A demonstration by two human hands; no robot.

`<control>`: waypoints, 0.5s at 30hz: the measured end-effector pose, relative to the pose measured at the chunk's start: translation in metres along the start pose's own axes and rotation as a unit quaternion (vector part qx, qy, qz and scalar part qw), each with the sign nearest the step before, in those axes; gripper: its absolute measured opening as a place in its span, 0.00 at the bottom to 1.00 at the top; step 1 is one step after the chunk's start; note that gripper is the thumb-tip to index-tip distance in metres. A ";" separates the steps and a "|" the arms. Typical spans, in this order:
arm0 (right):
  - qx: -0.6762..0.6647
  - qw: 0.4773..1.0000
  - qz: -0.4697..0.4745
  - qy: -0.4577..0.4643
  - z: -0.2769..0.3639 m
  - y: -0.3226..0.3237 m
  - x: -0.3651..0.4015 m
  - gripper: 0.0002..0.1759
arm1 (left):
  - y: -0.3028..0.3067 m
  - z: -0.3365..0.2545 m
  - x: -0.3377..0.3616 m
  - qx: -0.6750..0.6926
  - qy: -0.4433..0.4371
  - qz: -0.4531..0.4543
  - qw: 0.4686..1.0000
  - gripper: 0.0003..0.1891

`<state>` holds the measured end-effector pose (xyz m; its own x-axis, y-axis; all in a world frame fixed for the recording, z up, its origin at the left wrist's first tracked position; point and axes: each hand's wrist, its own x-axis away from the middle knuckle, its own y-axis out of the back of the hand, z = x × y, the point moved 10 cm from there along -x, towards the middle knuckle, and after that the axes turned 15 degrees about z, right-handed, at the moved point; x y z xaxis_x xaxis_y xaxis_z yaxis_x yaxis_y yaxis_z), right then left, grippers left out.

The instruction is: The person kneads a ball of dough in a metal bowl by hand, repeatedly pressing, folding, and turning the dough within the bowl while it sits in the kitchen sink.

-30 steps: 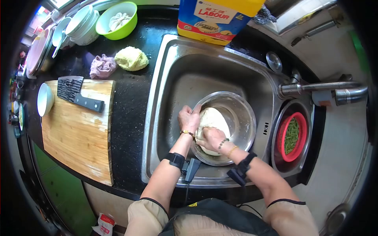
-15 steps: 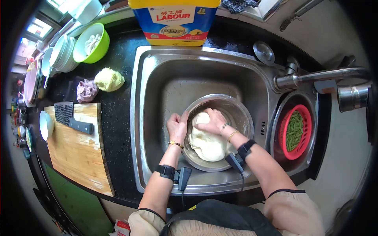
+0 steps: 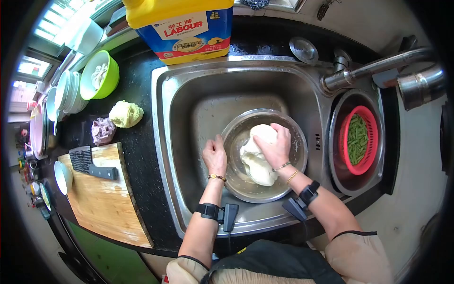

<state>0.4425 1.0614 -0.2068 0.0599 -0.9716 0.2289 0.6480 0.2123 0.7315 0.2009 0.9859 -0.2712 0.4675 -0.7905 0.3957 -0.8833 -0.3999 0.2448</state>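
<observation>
A large lump of white dough (image 3: pixel 257 163) lies in a round metal bowl (image 3: pixel 236 188) inside the steel sink. My right hand (image 3: pixel 275 147) grips the dough at its upper right, thumb across the top and fingers wrapped round the far side. At the bowl's left rim is my left hand (image 3: pixel 215 156), its fingers curled round the edge, with part of the grip hidden. Some wet residue coats the inside of the bowl.
Left of the sink (image 3: pixel 163 137) are yellow dough (image 3: pixel 126 114), purple dough (image 3: pixel 103 131), a green bowl (image 3: pixel 112 78), and a cutting board (image 3: pixel 106 203) with a cleaver (image 3: pixel 103 172). A detergent jug (image 3: pixel 184 35) stands behind; a faucet (image 3: pixel 373 66) and red basket (image 3: pixel 374 137) are right.
My right hand has moved right and pulled the dough's upper part with it, off the bowl's left side. My left hand stays at the rim. The camera view has tilted slightly.
</observation>
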 end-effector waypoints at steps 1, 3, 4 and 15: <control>-0.002 0.999 -0.014 0.032 0.016 -0.005 -0.004 0.30 | 0.001 -0.003 0.000 -0.004 0.000 0.003 1.000 0.22; -0.075 0.995 -0.021 0.065 0.027 -0.028 -0.014 0.19 | -0.001 -0.007 0.002 -0.046 0.017 0.019 0.999 0.22; -0.047 0.995 -0.014 0.087 0.043 -0.041 -0.014 0.15 | -0.002 -0.008 0.001 -0.050 0.014 0.024 0.998 0.21; 0.092 0.984 0.050 0.145 0.080 -0.078 -0.024 0.10 | 0.003 -0.009 0.004 -0.018 0.003 -0.006 1.000 0.20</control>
<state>0.3300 1.0762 -0.2182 0.3478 -0.9283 0.1317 0.4805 0.2971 0.8251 0.2002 0.9855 -0.2603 0.4776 -0.7836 0.3974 -0.8762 -0.3915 0.2812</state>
